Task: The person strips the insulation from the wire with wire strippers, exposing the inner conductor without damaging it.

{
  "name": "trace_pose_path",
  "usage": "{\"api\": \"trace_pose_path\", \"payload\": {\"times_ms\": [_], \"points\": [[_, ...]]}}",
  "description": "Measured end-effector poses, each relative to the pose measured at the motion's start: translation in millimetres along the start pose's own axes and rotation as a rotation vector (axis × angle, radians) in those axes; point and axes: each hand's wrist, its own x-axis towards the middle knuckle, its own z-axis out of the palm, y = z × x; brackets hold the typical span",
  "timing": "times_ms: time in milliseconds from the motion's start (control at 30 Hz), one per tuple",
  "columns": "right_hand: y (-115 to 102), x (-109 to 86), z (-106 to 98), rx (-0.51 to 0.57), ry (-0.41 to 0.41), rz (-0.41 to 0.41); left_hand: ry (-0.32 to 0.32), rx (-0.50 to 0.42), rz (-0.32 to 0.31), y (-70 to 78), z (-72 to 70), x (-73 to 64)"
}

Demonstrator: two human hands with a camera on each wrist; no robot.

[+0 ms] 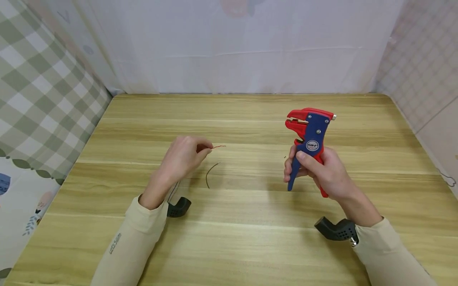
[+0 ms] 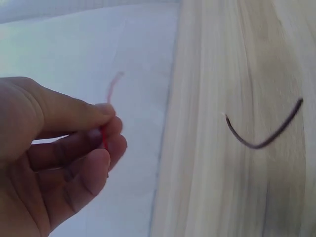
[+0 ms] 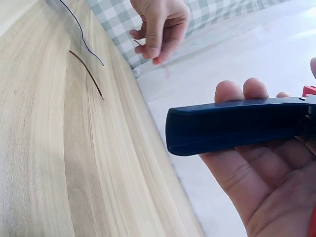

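In the head view my left hand [image 1: 182, 157] pinches a thin red wire [image 1: 220, 146] between thumb and fingers, its end sticking out to the right. The left wrist view shows the same red wire [image 2: 104, 136] passing between the fingertips, with a blurred end above. My right hand [image 1: 330, 174] grips a red and blue wire stripper [image 1: 317, 126] by its handles, head up and jaws pointing left. The jaws stand apart with nothing between them. A short curved brown wire [image 1: 207, 174] lies on the table just right of my left hand.
A blue wire [image 3: 82, 35] lies beside the brown one, partly hidden by the left wrist in the head view. The wooden table [image 1: 243, 238] ends at a white curtain [image 1: 250, 71] at the back. Checked cloth [image 1: 53, 83] hangs at the left.
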Motion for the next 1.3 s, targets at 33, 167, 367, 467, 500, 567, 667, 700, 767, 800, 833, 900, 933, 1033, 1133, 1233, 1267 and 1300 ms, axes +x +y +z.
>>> {"api": "trace_pose_path", "payload": {"times_ms": [33, 167, 367, 467, 500, 567, 667, 700, 767, 800, 833, 900, 933, 1033, 1133, 1233, 1267, 1300], "points": [[0, -0.1, 1, -0.001, -0.001, 0.002, 0.02, -0.018, 0.005, 2.1, -0.2, -0.2], [3, -0.7, 3, -0.007, -0.018, -0.014, 0.078, -0.078, 0.031, 10.9, -0.6, -1.7], [3, -1.1, 8, -0.066, -0.035, 0.019, 0.137, -0.137, 0.08, 24.1, -2.9, -6.2], [3, -1.2, 10, -0.081, -0.038, 0.036, 0.16, -0.161, 0.117, 30.0, -3.7, -8.2], [3, -1.3, 11, -0.084, -0.037, 0.039, 0.164, -0.169, 0.131, 32.1, -3.9, -8.7], [2, -1.2, 13, -0.088, -0.042, 0.032, 0.173, -0.188, 0.152, 35.8, -4.1, -9.5], [2, -1.0, 14, -0.093, -0.052, 0.028, 0.188, -0.213, 0.161, 41.5, -4.4, -11.3], [2, -1.0, 15, -0.094, -0.053, 0.031, 0.194, -0.214, 0.161, 43.6, -4.7, -12.0], [3, -0.8, 16, -0.091, -0.058, 0.032, 0.206, -0.216, 0.169, 47.8, -5.5, -12.6], [3, -0.8, 17, -0.09, -0.06, 0.031, 0.212, -0.216, 0.174, 50.4, -6.0, -12.4], [3, -0.9, 17, -0.089, -0.061, 0.027, 0.219, -0.215, 0.182, 53.2, -6.5, -11.8], [3, -1.3, 18, -0.085, -0.063, 0.014, 0.24, -0.209, 0.21, 58.9, -7.1, -9.6], [3, -1.6, 19, -0.08, -0.065, 0.006, 0.252, -0.208, 0.228, 61.4, -7.0, -8.2], [4, -1.9, 21, -0.067, -0.079, -0.011, 0.29, -0.195, 0.274, 67.3, -5.6, -5.9], [5, -2.2, 24, -0.053, -0.101, -0.011, 0.314, -0.187, 0.301, 69.4, -2.7, -7.3], [6, -2.4, 26, -0.047, -0.114, -0.003, 0.33, -0.184, 0.313, 69.5, -0.5, -10.2], [6, -2.3, 27, -0.044, -0.118, -0.004, 0.338, -0.185, 0.318, 69.2, 0.0, -10.9], [6, -2.1, 27, -0.042, -0.121, -0.003, 0.345, -0.184, 0.325, 69.0, 0.4, -11.4]]}}
